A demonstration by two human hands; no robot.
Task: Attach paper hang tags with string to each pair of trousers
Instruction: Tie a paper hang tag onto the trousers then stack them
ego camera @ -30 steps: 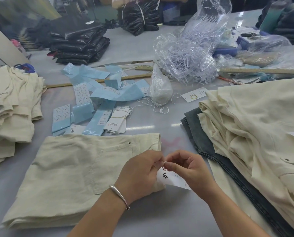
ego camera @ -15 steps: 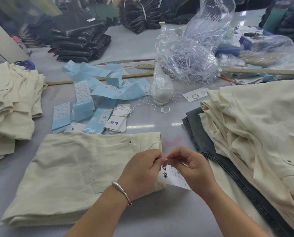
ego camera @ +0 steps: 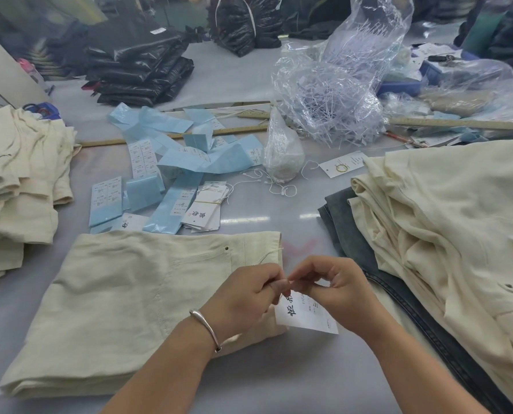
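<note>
- Here the hang tag [ego camera: 304, 316] lies at the right edge of the folded cream trousers [ego camera: 135, 297], near the waistband, partly under both hands.
- A thin string [ego camera: 271, 254] runs from the waistband corner down to the fingertips, so the tag looks already threaded to this pair.
- The left hand [ego camera: 243, 297] pinches the string between thumb and curled fingers; the right hand [ego camera: 336, 289] pinches it too, fingertips meeting the left's just above the tag.
- Judging from this, the step in hand is closing or knotting the string; whether it is fastened cannot be told.
- Next move probably calls for pulling the loop snug without tearing the tag's hole, then setting this pair aside.
- Beyond the trousers on the bench [ego camera: 249, 383] sit a bundle of spare tags [ego camera: 206, 212], loose strings [ego camera: 279, 186] and blue paper strips [ego camera: 195, 156].
- A pile of cream trousers [ego camera: 446, 222] lies to the right, another stack [ego camera: 16, 180] to the left.
</note>
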